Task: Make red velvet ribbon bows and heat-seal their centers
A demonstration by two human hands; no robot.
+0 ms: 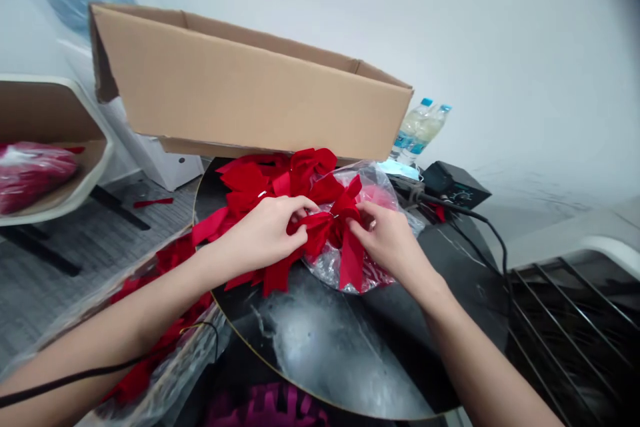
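The camera sat on the person's head. It looked forward and down, so it saw things from above, much as the person's own eyes would. It was close to the left hand (pixel 265 233) and the right hand (pixel 387 240), and the arms came in from the bottom corners. A red bow (pixel 330 233) was near the middle of the view. A round black table (pixel 325 347) filled the low part. Farther away, at the top, it saw a cardboard box (pixel 240 87) and a white wall (pixel 500 33).
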